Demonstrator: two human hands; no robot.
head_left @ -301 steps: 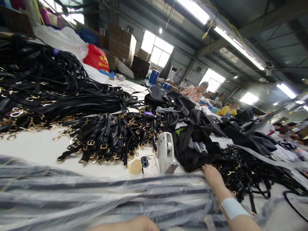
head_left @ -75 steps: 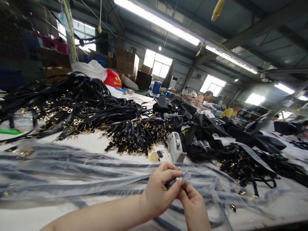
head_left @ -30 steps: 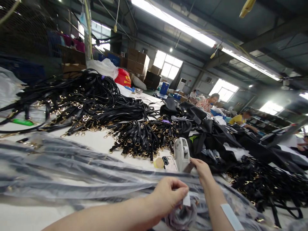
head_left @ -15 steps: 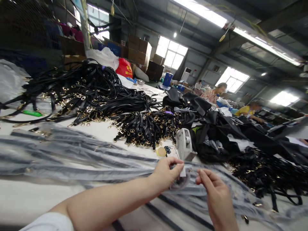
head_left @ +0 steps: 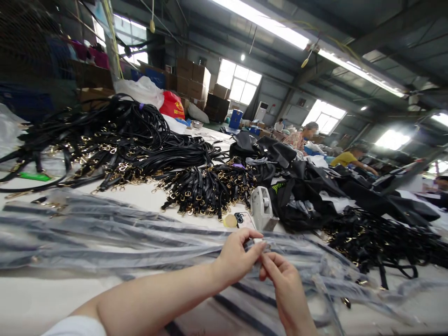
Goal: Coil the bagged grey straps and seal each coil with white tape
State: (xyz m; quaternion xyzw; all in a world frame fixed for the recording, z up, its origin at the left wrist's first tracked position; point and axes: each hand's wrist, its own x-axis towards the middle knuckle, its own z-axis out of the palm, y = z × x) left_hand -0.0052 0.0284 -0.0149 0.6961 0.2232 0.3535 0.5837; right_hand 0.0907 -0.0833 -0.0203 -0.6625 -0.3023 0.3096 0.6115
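My left hand (head_left: 238, 256) and my right hand (head_left: 285, 289) meet over the near edge of a white table (head_left: 140, 198). Both pinch the end of a plastic-wrapped strap (head_left: 262, 246), fingertips touching. Several long straps in clear plastic sleeves (head_left: 105, 235) lie spread across the table under my hands. Just beyond my hands stand a grey tape dispenser (head_left: 261, 210), a phone (head_left: 243, 219) and a small round tan disc (head_left: 230, 220).
Heaps of black straps with gold buckles (head_left: 206, 189) and long black straps (head_left: 105, 140) fill the left and middle. Black fabric bags (head_left: 308, 186) and more straps (head_left: 378, 238) lie at the right. Other people (head_left: 304, 135) work farther along. Cardboard boxes (head_left: 192, 77) stand behind.
My right hand reached to the tape dispenser a second ago, then came back. Now it has closed on the strap end beside my left hand's fingertips.
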